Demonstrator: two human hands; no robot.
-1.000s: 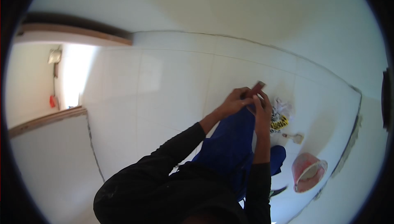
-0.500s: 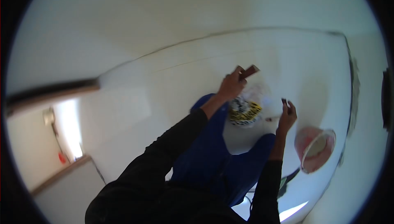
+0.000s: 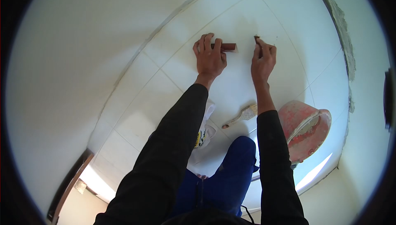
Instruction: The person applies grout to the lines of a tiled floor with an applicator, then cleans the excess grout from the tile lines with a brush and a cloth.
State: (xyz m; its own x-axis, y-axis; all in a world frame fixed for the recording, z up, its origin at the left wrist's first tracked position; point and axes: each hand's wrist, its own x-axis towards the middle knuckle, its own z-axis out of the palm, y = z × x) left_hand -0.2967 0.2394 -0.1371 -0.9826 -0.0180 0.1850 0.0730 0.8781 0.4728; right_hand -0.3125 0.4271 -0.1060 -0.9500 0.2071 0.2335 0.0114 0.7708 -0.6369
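Here, left hand (image 3: 210,58) on brown block (image 3: 228,46)

Dark brown block (image 3: 227,46), small brown piece (image 3: 256,38), white tiles (image 3: 264,6) with grey joints, pink bucket (image 3: 307,126), black sleeves (image 3: 177,134), blue trousers (image 3: 231,175), white bag (image 3: 206,127) printed yellow and black

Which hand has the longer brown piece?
The left hand has it: its brown block sticks far out sideways, while the right hand shows only a small brown tip.
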